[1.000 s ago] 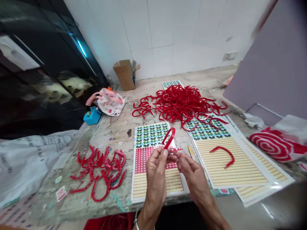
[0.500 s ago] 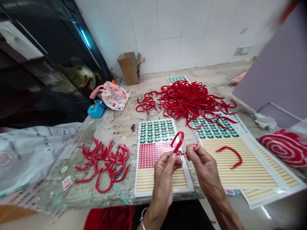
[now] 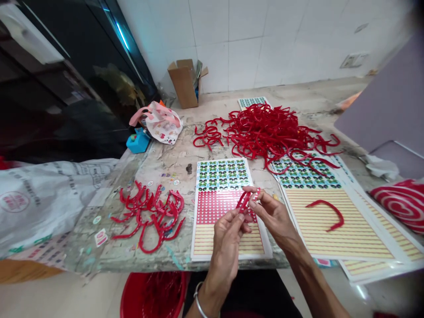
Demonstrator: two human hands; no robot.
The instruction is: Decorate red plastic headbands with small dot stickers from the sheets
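Just above a sticker sheet (image 3: 212,243) printed in green, red and yellow bands, my left hand (image 3: 228,238) pinches a curved red plastic strip (image 3: 243,202). Pale marks show along the strip. My right hand (image 3: 270,212) is closed at the strip's upper end, thumb and forefinger on a small red sticker strip with white marks (image 3: 258,193). How much of that sticker touches the red strip I cannot tell. One single curved red strip (image 3: 336,212) lies to the right on a larger sticker sheet (image 3: 347,240).
A big heap of red strips (image 3: 265,128) lies at the back; a smaller pile (image 3: 152,216) sits at left. Behind stand a cardboard box (image 3: 185,88), a white-and-pink bag (image 3: 162,126) and a blue container (image 3: 139,141). Below the table edge is a red tub (image 3: 126,296) of strips.
The red strip has tipped down from upright in my left hand. My right hand has moved up and left, bringing the sticker strip over to it. The view has shifted slightly.
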